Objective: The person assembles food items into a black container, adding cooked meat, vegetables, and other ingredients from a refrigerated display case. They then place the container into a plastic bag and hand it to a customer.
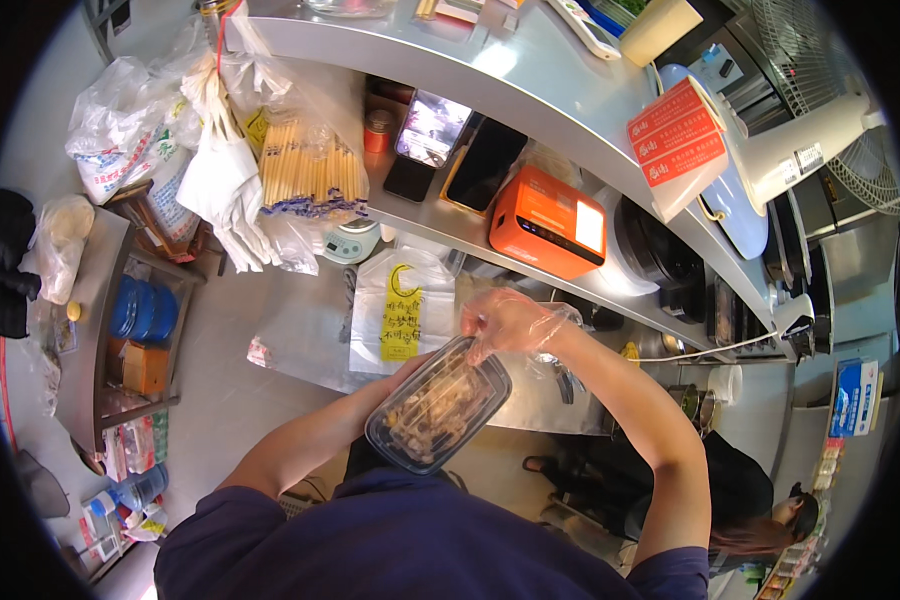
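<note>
A black-rimmed takeaway container [438,405] with a clear lid is held tilted before my chest, pieces of food showing through it. My left hand [402,374] grips its left side; the container hides most of those fingers. Over my right hand [513,322] is a thin clear plastic glove. Its fingers are curled, with the tips pressing the container's far right corner. Just beyond, a white plastic bag [367,312] with a yellow printed panel lies flat on the metal counter [305,325].
Bundled chopsticks [312,165] and white gloves [225,190] hang at the left. An orange label printer [547,222] and phones [434,130] occupy the shelf above the counter. A white fan [805,165] stands at the right. Someone in dark clothes [715,480] is at the lower right.
</note>
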Motion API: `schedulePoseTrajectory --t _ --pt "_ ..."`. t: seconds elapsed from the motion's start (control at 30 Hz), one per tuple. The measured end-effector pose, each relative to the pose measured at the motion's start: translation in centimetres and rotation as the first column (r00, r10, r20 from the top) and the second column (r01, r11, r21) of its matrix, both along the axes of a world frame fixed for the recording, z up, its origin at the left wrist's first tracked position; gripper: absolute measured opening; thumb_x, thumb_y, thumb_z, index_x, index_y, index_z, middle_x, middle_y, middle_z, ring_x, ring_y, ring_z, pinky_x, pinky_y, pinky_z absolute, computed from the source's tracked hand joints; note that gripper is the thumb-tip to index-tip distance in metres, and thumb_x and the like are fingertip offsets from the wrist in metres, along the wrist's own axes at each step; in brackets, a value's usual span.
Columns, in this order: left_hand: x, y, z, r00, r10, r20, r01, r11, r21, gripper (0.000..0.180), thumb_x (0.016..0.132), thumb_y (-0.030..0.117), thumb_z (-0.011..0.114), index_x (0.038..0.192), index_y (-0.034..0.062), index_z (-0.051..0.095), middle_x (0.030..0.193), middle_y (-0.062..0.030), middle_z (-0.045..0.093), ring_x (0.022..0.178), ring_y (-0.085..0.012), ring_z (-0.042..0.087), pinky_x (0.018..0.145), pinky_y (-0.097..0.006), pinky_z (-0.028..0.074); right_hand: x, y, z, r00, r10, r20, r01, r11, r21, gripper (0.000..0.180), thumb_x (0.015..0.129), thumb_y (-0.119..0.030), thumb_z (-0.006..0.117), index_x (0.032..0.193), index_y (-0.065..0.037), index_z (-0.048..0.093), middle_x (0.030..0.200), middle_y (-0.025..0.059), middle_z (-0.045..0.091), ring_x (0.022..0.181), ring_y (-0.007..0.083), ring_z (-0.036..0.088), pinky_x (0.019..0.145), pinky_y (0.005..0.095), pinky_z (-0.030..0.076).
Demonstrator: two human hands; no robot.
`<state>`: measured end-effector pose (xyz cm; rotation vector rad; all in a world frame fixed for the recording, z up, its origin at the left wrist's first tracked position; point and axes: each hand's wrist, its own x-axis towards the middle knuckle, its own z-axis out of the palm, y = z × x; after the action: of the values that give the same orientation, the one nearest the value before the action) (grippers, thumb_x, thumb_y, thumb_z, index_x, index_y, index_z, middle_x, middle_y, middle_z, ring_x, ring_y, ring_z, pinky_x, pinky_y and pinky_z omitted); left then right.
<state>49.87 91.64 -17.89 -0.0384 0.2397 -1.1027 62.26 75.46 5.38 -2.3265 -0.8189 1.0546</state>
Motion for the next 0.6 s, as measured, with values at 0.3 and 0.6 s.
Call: schedulePoseTrajectory --t 0.3,0.6 --pt "1.5 0.8 -0.3 1.000 -0.028 0.006 0.028 1.000 -0.001 0.054 0.099 0.043 0.050 0.136 0.0038 0.050 0.131 -0.0160 0.059 0.110 -0.0301 0.063 0.094 -0.046 0.053 -2.2 -2.9 -1.3 0.959 -0.284 -0.026 0.283 0.959 -0.028 0.036 0.075 -0.032 0.085 0.083 -0.003 0.065 0.076 0.0062 0.059 0.074 0.0184 0.055 0.067 0.0350 0.045" --pt "2.6 2.3 -0.3 1.000 0.002 0.015 -0.001 1.000 -0.013 0.056 0.099 0.045 0.048 0.138 0.0048 0.049 0.133 -0.0159 0.058 0.114 -0.0310 0.061 0.097 -0.047 0.051 -5.6 -4.3 -4.5 0.926 -0.372 -0.066 0.377 0.903 0.207 0.027 0.091 -0.026 0.070 0.082 -0.001 0.069 0.072 0.0067 0.062 0.071 0.0140 0.055 0.064 0.0341 0.044"
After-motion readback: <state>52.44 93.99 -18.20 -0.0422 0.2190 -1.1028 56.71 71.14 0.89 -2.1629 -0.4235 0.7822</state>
